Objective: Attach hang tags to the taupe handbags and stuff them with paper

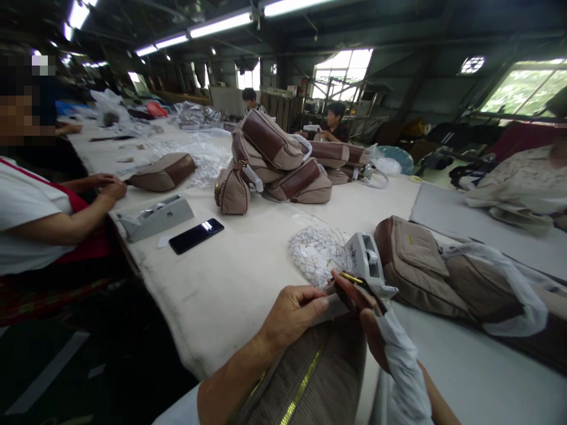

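Note:
A brown ribbed bag (336,366) with gold zipper teeth lies in front of me, close to my body. With thumb and forefinger pressed together, my left hand (290,313) pinches the end of a brown strap (380,302) above the bag. My right hand (372,339) grips the same strap from the other side; a gold metal piece (352,276) shows on it. White wrapping (401,354) around a handle partly covers my right hand and forearm. Just beyond my fingers stands a grey tape dispenser (365,257), beside a clump of crumpled clear plastic (316,251).
Brown bags (411,265) lie to my right, one with a white-wrapped handle. More bags (274,153) are piled mid-table. A phone (196,236) and a second tape dispenser (157,217) lie left. A co-worker's hands (110,186) touch a bag (162,171) there; other people sit farther back.

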Demonstrator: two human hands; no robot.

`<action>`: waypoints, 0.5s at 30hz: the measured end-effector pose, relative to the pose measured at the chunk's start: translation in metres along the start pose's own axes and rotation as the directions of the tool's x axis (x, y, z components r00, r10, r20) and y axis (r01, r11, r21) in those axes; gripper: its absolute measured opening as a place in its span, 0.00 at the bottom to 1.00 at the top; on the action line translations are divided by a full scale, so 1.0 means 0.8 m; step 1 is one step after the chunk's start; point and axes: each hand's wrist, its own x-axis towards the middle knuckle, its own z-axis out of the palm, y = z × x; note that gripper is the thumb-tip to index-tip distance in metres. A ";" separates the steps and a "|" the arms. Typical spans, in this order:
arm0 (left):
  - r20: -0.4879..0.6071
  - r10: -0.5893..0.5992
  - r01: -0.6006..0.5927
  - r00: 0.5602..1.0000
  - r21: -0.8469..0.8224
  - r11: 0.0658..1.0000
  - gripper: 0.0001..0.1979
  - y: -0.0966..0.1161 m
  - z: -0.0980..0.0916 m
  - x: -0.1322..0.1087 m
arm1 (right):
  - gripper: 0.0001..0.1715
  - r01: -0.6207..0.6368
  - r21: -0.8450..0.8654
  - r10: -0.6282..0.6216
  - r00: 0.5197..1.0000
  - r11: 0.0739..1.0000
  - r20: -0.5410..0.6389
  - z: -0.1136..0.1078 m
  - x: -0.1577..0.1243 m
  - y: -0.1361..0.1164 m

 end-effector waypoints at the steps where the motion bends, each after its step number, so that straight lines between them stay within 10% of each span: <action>1: -0.021 0.001 -0.001 1.000 -0.003 1.000 0.12 0.003 0.003 0.002 | 0.37 0.013 -0.003 -0.013 1.000 1.000 -0.017 0.001 -0.002 0.002; 8: -0.216 0.136 -0.115 0.967 0.107 0.988 0.12 0.012 0.032 0.000 | 0.28 0.128 -0.129 -0.141 0.985 0.983 -0.096 0.003 -0.005 -0.002; 15: -0.178 -0.005 -0.025 0.984 -0.166 0.986 0.13 -0.006 0.038 -0.006 | 0.20 0.053 -0.171 -0.100 0.956 0.984 -0.276 0.021 -0.027 0.023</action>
